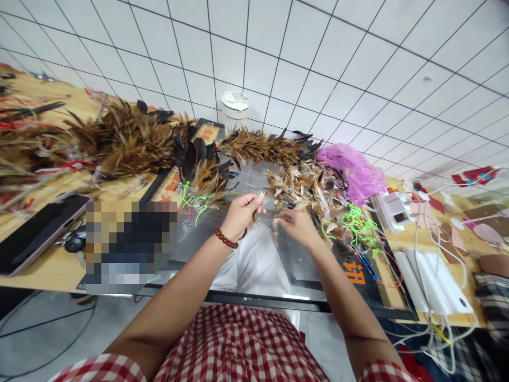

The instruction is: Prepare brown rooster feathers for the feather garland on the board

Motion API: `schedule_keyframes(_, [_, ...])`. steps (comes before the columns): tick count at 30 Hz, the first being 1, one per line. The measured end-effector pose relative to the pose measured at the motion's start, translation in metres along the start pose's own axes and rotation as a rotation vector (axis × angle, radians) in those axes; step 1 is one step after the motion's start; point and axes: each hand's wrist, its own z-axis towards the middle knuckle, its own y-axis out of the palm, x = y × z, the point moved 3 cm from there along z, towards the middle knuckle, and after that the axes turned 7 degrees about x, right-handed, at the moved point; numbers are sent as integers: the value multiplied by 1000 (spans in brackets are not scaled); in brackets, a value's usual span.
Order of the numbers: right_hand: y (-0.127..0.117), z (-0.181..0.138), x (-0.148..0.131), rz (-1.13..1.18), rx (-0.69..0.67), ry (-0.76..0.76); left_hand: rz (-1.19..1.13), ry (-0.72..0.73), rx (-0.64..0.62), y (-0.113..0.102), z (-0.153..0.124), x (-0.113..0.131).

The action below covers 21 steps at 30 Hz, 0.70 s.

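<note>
My left hand (241,215), with a dark red bead bracelet (226,239) on its wrist, is closed around a small bunch of brown feathers (260,204) above the dark cutting mat (278,265). My right hand (296,225) pinches the other end of those feathers just to the right. A loose pile of brown and pale feathers (306,191) lies right behind my hands. A finished brown feather strip (258,146) stretches behind that pile.
Large feather bundles (119,140) cover the table's left. A white lidded cup (234,110) stands by the tiled wall. A pink plastic bag (352,170), green cords (358,223), a phone (37,233), white cables and a power strip (431,276) lie around. A person's plaid sleeve (493,302) shows at the right.
</note>
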Motion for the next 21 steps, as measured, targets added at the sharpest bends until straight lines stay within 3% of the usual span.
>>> schedule_keyframes(4, [10,1,-8,-164,-24,50,8,6,5,1,0,-4])
schedule_keyframes(6, [10,1,-9,-64,-50,3,14,7,13,1,0,-6])
schedule_keyframes(8, [5,1,-10,258,-25,-11,27,-6,23,2,0,-8])
schedule_keyframes(11, [-4,0,-12,850,121,51,30,-43,8,6,-4,-12])
schedule_keyframes(13, [-6,-2,-16,1040,215,91,20,-58,-25,10,-8,-14])
schedule_keyframes(16, [-4,-3,-25,1034,279,78,24,-65,-50,14,-11,-16])
schedule_keyframes(21, [2,-7,-30,799,383,13,17,-82,-53,14,-13,-18])
